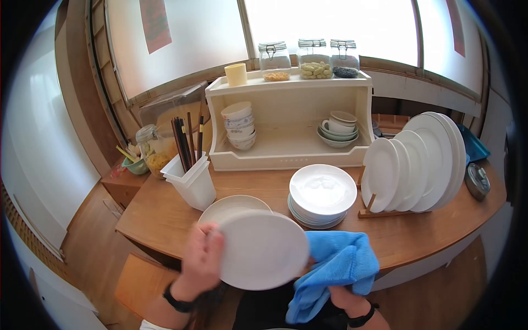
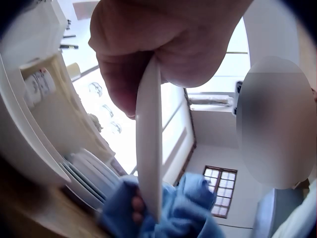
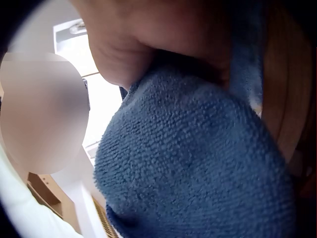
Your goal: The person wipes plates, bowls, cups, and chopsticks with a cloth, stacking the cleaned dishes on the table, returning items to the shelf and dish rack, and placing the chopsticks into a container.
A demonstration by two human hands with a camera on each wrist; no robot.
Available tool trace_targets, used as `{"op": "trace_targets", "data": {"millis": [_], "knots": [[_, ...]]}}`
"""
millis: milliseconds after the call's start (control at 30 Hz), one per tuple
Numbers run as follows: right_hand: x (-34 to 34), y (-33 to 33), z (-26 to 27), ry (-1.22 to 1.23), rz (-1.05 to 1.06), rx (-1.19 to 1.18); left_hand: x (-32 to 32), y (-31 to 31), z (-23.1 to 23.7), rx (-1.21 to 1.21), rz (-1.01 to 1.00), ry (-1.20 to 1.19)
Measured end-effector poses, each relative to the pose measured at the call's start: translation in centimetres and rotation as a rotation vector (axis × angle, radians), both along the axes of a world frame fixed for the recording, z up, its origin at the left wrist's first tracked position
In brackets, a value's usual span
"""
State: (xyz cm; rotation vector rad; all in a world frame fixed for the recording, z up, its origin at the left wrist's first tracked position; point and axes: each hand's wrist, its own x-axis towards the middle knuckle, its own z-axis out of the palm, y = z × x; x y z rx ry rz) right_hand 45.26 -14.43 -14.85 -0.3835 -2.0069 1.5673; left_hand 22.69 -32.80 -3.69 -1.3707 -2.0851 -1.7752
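Note:
A white plate (image 1: 264, 250) is held up over the table's front edge. My left hand (image 1: 202, 258) pinches its left rim; in the left wrist view the left hand (image 2: 163, 39) has thumb and fingers on either side of the plate (image 2: 148, 144), seen edge-on. My right hand (image 1: 347, 300) grips a blue cloth (image 1: 335, 264) at the plate's right side, most of its fingers covered by the cloth. The cloth (image 3: 193, 158) fills much of the right wrist view below the right hand (image 3: 168, 34). Behind the held plate, another plate (image 1: 234, 204) lies on the table.
A stack of white plates (image 1: 323, 190) stands at the table's middle, with a wooden rack of upright plates (image 1: 434, 165) to its right. White containers with chopsticks (image 1: 192, 184) stand left. A cream shelf (image 1: 286, 162) holds bowls, cups and jars at the back.

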Motion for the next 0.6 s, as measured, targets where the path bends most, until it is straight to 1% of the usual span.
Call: {"op": "trace_targets", "data": {"millis": [33,67,100,133,167,200,233,267,300,333,400,433,467,533,567,600], "knots": [[-0.5,-1.1,0.2,-0.005,-0.025,-0.018,1.6,-0.1,0.0,-0.068,0.016,0.173],[-0.9,-1.8,1.2,-0.009,-0.024,-0.015,3.4,0.3,0.2,-0.027,-0.022,0.291],[-1.3,-2.0,2.5,0.016,-0.1,0.21,4.1,0.8,-0.1,0.084,-0.045,0.379],[-1.6,-2.1,3.2,0.042,-0.174,0.438,4.8,0.4,-0.4,0.105,-0.142,0.239],[-1.5,-1.8,3.4,0.026,-0.133,0.49,5.1,0.0,-0.7,0.091,-0.246,0.142],[-1.3,-1.8,4.6,0.022,-0.13,0.494,5.3,-0.3,-0.8,0.077,-0.348,0.042],[-1.1,-2.2,8.3,0.07,0.064,0.132,5.2,-0.4,0.0,0.083,-0.344,0.037],[-1.2,-2.4,10.4,0.113,0.256,-0.235,4.8,-0.2,1.3,-0.059,-0.521,-0.159],[-0.9,-2.3,10.0,0.029,0.161,-0.224,4.6,-0.3,2.0,-0.204,-0.696,-0.358],[-1.1,-3.0,11.2,0.025,0.166,-0.224,4.7,-0.4,1.9,-0.201,-0.691,-0.361],[-1.7,-4.7,14.8,0.25,-0.027,-0.489,5.4,-0.2,1.3,0.016,-0.745,-0.603],[-1.2,-4.4,14.3,0.234,-0.08,-0.423,6.1,-0.3,1.2,0.079,-0.748,-0.73],[-0.9,-4.3,13.5,0.229,-0.079,-0.42,6.8,-0.5,0.0,0.084,-0.748,-0.733],[-2.2,-5.2,11.9,0.238,-0.041,-0.388,8.5,-1.1,-3.1,0.493,-0.752,-1.203],[-2.3,-4.7,11.3,0.248,-0.023,-0.37,9.5,-0.2,-4.0,0.605,-0.674,-0.804],[-1.9,-5.5,9.3,0.255,-0.006,-0.353,11.0,1.3,-4.6,0.694,-0.577,-0.407]]}}
